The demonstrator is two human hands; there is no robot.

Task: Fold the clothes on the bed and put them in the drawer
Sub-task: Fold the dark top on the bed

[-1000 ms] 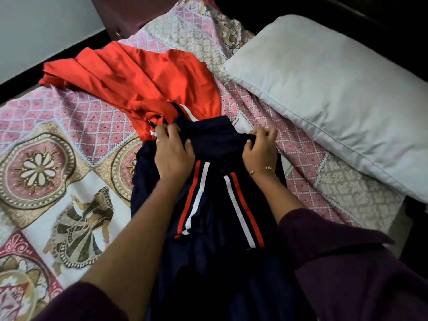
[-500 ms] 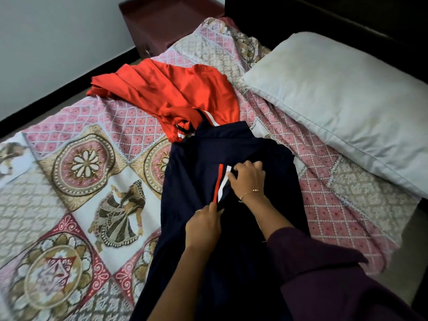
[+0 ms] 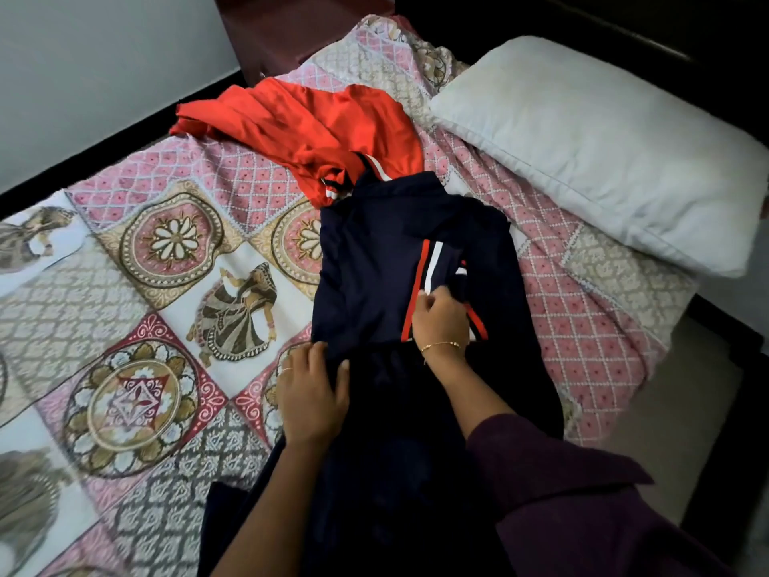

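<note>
Patterned bedspread (image 3: 158, 310) in pink, cream and maroon, with medallions and dancer figures, is seen covering the bed; a grey wall is noted at upper left and a dark wooden cabinet (image 3: 291, 31) beyond the far edge of the bed.

Navy garment (image 3: 374, 264), with red and white stripes, is laid lengthwise on the bedspread. Its far part is folded back over itself, so that a folded edge runs across it just beyond the two hands.

Left hand (image 3: 312, 393) is placed on the near left corner of that folded part. The thumb and fingers are curled round the navy cloth at the fold's edge, and a ring is seen on one finger.

Right hand (image 3: 441, 322) is set just to the right of and slightly beyond the left hand, on the striped section. Its fingertips are pinched on the cloth at the red and white stripe. A thin gold bracelet is worn at the wrist, and a dark maroon sleeve (image 3: 561, 472) covers the forearm.

Red garment (image 3: 303, 127) lies crumpled well beyond both hands, its near edge touching or overlapped by the far end of the navy garment.

White pillow (image 3: 603, 152) rests beyond and to the right of the right hand, apart from the navy garment.
</note>
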